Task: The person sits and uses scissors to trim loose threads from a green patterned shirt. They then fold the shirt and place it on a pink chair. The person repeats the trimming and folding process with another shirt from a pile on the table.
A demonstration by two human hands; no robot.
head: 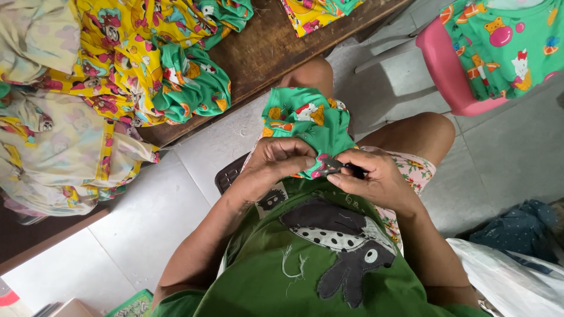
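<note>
The green printed garment (302, 117) lies bunched on the person's lap, just above the two hands, so its edge sits close under the eyes. The left hand (271, 167) pinches that edge taut, grip closed on the cloth, while the right hand (376, 179) is closed around small dark snips (332, 165) (blades at the fabric). More printed garments (117, 64) are heaped on the wooden tabletop (276, 47) beyond the lap garment.

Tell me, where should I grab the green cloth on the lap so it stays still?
Probably pinch the green cloth at its near, bunched edge, coming from the left side, as the left hand does. The fabric is soft and crumpled there, so a folded bit fits between thumb and fingers. That leaves the right hand free with its small dark tool at the same edge.
</note>
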